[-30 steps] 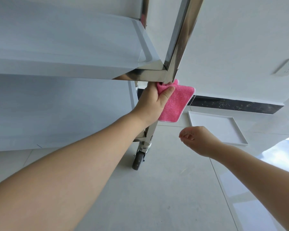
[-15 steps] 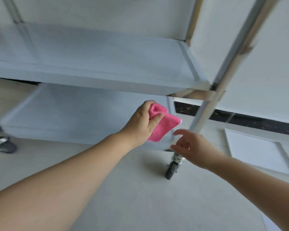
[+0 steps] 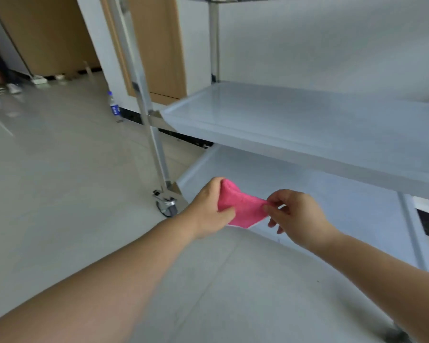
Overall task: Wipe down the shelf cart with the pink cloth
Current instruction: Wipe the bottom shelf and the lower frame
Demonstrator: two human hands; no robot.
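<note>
The pink cloth [image 3: 240,209] hangs stretched between both hands, in front of the cart's bottom shelf. My left hand [image 3: 208,209] grips its left end, fingers curled round the folded edge. My right hand [image 3: 295,214] pinches its right corner between thumb and forefinger. The shelf cart [image 3: 307,125] is white with shiny metal posts; its middle shelf lies above the hands and its bottom shelf [image 3: 344,206] lies just behind them. Neither hand touches the cart.
A front-left metal post [image 3: 146,115] runs down to a caster wheel [image 3: 167,206] left of my left hand. A water bottle [image 3: 114,107] stands on the grey tiled floor by the wall. Wooden doors and someone's shoes are at the far left.
My view swung from the cart's right post to its left side. My left hand carried the cloth away from the post, and my right hand came in and pinched the cloth's free corner.
</note>
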